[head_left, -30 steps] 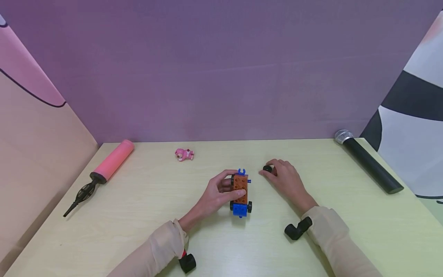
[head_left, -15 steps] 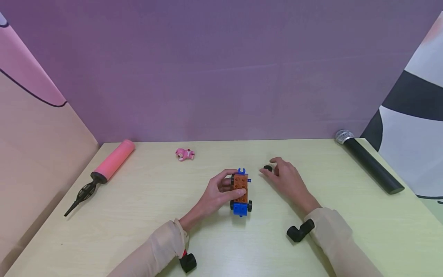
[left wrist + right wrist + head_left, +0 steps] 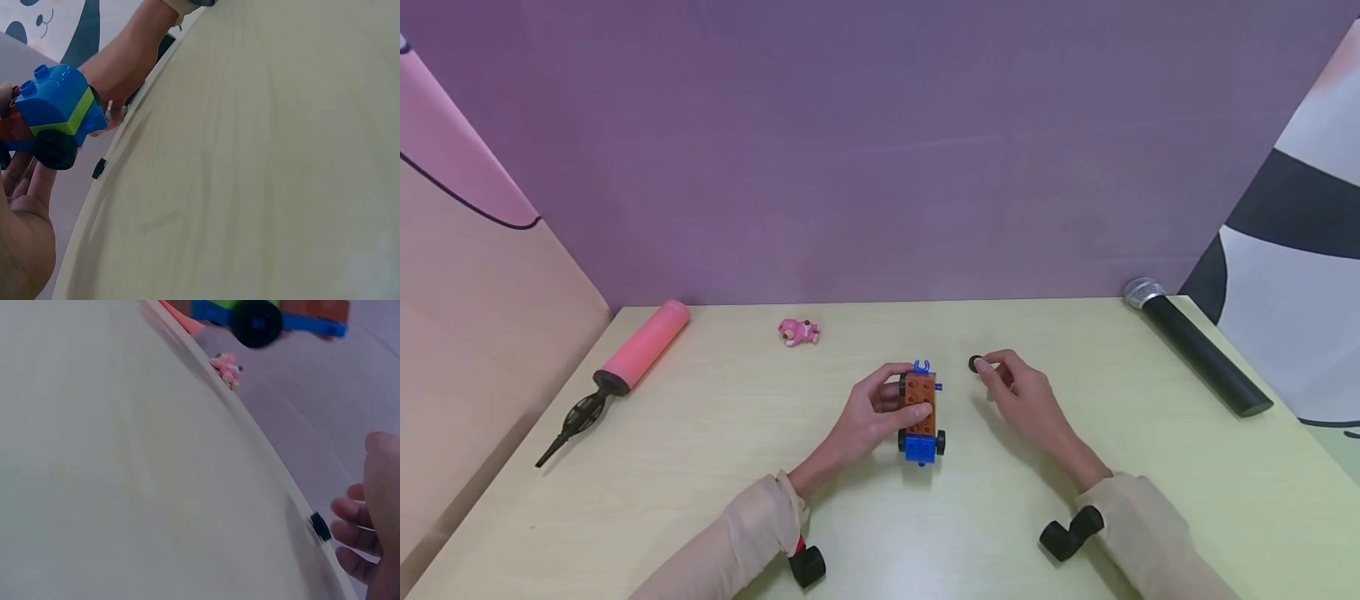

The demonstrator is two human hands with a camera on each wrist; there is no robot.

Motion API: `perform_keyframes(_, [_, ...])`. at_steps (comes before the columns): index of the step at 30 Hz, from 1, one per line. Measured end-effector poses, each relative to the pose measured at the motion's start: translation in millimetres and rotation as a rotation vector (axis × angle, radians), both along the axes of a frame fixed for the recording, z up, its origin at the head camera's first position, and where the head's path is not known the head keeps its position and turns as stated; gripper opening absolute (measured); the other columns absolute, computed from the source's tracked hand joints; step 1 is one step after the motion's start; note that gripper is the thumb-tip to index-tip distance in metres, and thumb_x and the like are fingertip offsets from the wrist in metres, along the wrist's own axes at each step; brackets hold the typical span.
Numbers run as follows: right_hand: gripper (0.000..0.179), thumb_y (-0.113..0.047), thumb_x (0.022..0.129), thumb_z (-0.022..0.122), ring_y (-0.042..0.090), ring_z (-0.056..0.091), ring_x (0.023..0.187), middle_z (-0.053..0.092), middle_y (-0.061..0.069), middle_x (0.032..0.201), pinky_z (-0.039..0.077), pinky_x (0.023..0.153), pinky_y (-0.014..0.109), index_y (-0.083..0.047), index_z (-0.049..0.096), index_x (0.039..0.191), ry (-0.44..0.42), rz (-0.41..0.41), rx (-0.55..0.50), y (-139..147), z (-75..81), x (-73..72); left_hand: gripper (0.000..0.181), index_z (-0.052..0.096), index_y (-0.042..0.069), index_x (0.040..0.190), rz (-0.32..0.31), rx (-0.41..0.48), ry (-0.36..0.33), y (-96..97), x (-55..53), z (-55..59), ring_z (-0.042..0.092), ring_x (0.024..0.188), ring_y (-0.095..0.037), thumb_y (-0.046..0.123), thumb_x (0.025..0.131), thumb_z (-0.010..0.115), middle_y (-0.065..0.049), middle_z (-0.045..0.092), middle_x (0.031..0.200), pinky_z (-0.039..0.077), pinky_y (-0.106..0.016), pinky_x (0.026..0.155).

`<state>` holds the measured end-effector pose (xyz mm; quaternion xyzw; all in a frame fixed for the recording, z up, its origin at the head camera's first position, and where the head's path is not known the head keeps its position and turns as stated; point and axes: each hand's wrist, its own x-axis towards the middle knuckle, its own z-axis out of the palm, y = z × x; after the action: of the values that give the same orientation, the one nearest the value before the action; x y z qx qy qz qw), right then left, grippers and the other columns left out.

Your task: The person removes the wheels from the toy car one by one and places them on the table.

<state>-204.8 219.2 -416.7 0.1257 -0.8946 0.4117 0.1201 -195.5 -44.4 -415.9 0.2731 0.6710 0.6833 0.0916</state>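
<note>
My left hand grips a brick-built toy car, its thumb across the orange studded top and its fingers along the far left side. The blue end carries a lime-green stripe and black wheels, and a blue hook sticks out at the other end. On the car's right side a short blue peg juts out without a wheel. My right hand hovers to the right with loosely bent fingers, nothing visible between them. A loose black wheel rests on the table just past those fingertips.
At the back left of the light wooden table stands a small pink bear figure. A pink hand pump with a black nozzle lies at far left, a black microphone at far right. A purple wall rises behind the table.
My right thumb and fingertips, earlier around the loose wheel, have spread, and the hand has lifted and turned, its wrist swinging toward the near right. My left hand keeps the car in place.
</note>
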Motion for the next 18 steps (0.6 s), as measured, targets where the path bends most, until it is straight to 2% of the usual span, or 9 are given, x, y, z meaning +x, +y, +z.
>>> perform_keyframes(5, [0.025,-0.023,0.110,0.053,0.020,0.061,0.077,0.067,0.005,0.087,0.050,0.065,0.028,-0.003,0.064,0.120,-0.006,0.088,-0.082,-15,5.1,19.0,0.054,0.054,0.005,0.142,0.011,0.015,-0.019,1.5,-0.9,0.6,0.071,0.103,-0.025,0.028,0.098,0.074,-0.018,0.071,0.122,0.058,-0.039,0.091])
perform_keyframes(11, [0.024,-0.021,0.110,0.053,0.022,0.067,0.085,0.070,0.006,0.094,0.056,0.071,0.032,-0.003,0.064,0.120,-0.118,0.218,-0.161,-31,8.5,38.0,0.054,0.053,0.003,0.142,0.034,0.039,-0.033,2.4,-1.1,1.9,0.071,0.104,-0.027,0.023,0.097,0.074,-0.020,0.070,0.122,0.058,-0.040,0.091])
perform_keyframes(14, [0.025,-0.021,0.111,0.052,0.021,0.070,0.089,0.070,0.008,0.100,0.059,0.078,0.032,-0.001,0.063,0.120,-0.185,0.279,-0.207,-37,9.1,43.9,0.054,0.053,0.002,0.142,0.042,0.043,-0.033,2.4,-1.4,1.7,0.071,0.104,-0.027,0.022,0.097,0.074,-0.020,0.070,0.122,0.058,-0.039,0.091])
perform_keyframes(18, [0.021,-0.018,0.111,0.051,0.022,0.071,0.090,0.071,0.010,0.103,0.059,0.080,0.033,0.001,0.059,0.117,-0.231,0.348,-0.256,-42,9.1,48.4,0.056,0.053,0.003,0.142,0.056,0.047,-0.029,2.5,-2.1,0.6,0.070,0.103,-0.025,0.026,0.097,0.075,-0.019,0.071,0.122,0.058,-0.036,0.091])
